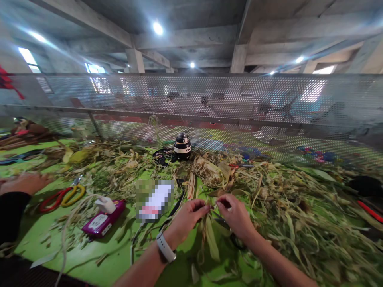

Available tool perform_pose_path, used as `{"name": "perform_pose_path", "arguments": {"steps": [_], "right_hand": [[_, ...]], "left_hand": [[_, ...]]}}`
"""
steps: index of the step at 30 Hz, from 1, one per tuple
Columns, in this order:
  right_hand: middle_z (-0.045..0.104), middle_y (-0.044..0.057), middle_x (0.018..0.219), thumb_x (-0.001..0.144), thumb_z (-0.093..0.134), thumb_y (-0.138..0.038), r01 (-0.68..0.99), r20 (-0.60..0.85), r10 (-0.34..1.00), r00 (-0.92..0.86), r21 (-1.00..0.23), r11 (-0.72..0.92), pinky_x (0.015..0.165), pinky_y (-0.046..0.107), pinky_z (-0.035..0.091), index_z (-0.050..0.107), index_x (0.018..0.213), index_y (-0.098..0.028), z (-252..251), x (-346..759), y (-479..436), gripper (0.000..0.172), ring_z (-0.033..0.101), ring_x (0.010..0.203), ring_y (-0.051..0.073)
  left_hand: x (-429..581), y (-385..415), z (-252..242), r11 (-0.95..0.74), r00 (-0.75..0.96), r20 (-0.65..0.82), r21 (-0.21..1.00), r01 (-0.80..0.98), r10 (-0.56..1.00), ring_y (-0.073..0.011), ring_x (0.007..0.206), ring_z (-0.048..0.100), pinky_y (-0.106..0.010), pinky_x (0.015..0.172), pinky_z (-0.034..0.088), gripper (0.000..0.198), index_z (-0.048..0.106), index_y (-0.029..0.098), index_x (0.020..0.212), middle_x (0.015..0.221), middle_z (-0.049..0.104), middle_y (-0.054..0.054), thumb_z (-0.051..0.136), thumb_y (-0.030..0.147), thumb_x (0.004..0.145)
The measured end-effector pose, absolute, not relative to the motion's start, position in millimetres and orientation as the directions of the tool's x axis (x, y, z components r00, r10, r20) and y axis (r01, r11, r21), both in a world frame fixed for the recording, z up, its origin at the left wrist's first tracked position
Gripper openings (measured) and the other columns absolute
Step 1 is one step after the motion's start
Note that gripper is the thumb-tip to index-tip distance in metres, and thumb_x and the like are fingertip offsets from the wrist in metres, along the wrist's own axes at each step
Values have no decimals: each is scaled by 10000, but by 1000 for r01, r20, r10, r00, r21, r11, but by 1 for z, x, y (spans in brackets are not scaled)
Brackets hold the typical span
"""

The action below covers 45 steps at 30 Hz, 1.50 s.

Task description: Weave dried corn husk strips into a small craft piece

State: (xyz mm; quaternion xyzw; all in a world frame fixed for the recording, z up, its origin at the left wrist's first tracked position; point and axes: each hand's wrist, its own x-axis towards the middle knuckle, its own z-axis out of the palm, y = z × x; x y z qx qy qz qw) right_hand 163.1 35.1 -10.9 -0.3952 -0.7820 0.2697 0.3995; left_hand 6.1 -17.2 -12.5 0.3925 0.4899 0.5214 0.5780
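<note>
My left hand, with a pale band on its wrist, pinches the top of a small bunch of dried leaves. The long green-and-tan leaves hang below its fingers. Close beside it, my right hand is closed in a pinch at the same top end. Whatever sits between the right fingertips is too small to make out. Under the right hand lies a dark tool with black loops, partly hidden. Just left of my left hand, a lit phone, blurred out, lies on the green table.
Dried plant heaps spread right and along the back. Left lie a purple power strip with a white plug and cable, and red-and-yellow-handled scissors. A black jar stands by a perforated metal screen. Another person's hand is far left.
</note>
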Motion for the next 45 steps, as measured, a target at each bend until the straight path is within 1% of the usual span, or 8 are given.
{"name": "perform_pose_path", "arguments": {"steps": [3, 5, 12, 21, 27, 33, 41, 45], "right_hand": [[625, 94, 916, 785, 476, -140, 451, 630, 538, -561, -312, 836, 774, 365, 445, 595, 979, -175, -5, 169, 30, 231, 553, 864, 222], [608, 97, 1033, 745, 492, -101, 331, 600, 323, -732, -101, 938, 859, 401, 426, 563, 1077, -186, -1, 170, 26, 350, 525, 967, 237], [636, 90, 985, 852, 465, -117, 169, 609, 48, -792, 143, 975, 880, 356, 437, 571, 1046, -169, -8, 167, 24, 226, 540, 961, 192], [684, 57, 842, 873, 476, -142, 166, 688, 142, -711, -31, 986, 713, 296, 461, 615, 1009, -189, -10, 161, 18, 200, 587, 797, 165], [639, 70, 952, 831, 549, -236, 308, 730, 449, -515, -332, 892, 755, 332, 450, 662, 936, -236, -7, 162, 17, 154, 572, 875, 199], [644, 54, 719, 843, 511, -410, 284, 365, 860, -356, -834, 472, 634, 271, 460, 611, 777, -161, -3, 161, 22, 276, 582, 661, 179], [594, 20, 664, 757, 566, -543, 42, 195, 915, -353, -974, 224, 559, 242, 426, 546, 767, -164, -7, 155, 25, 380, 522, 593, 141], [492, -43, 517, 714, 585, -572, 91, 39, 893, -448, -992, 89, 423, 212, 337, 556, 795, -173, 0, 159, 28, 408, 426, 438, 98]], "left_hand": [[2, -15, -15, 148, -82, -172, 959, -244, 982, -66, 507, 371, -209, 499, 251, 432, 589, 137, 665, 567, 487, 46, 750, 513, 527], [0, -14, -16, 132, -83, -158, 959, -251, 984, -58, 492, 341, -207, 490, 232, 427, 565, 137, 648, 551, 458, 54, 743, 511, 544], [1, -16, -15, 97, -74, -115, 973, -211, 991, -80, 560, 394, -202, 536, 302, 381, 534, 147, 679, 626, 483, 35, 681, 496, 637], [7, -20, -7, -38, -123, 26, 995, -97, 992, -94, 606, 369, -211, 580, 327, 309, 517, 163, 667, 640, 452, 39, 644, 444, 690], [4, -18, -9, -38, 2, 38, 998, -39, 999, -80, 526, 307, -213, 494, 254, 349, 521, 158, 702, 579, 396, 56, 582, 501, 729], [3, -24, -2, -85, 88, 81, 996, 33, 993, -91, 571, 317, -221, 531, 276, 350, 558, 156, 707, 619, 410, 37, 561, 503, 752], [2, -25, 0, -85, 88, 84, 996, 4, 993, -108, 641, 416, -213, 585, 335, 358, 570, 150, 773, 679, 486, 17, 670, 479, 673], [-1, -22, 3, -57, 50, 62, 993, -100, 997, -115, 681, 458, -221, 641, 364, 364, 583, 144, 743, 717, 545, 3, 715, 463, 628]]}}
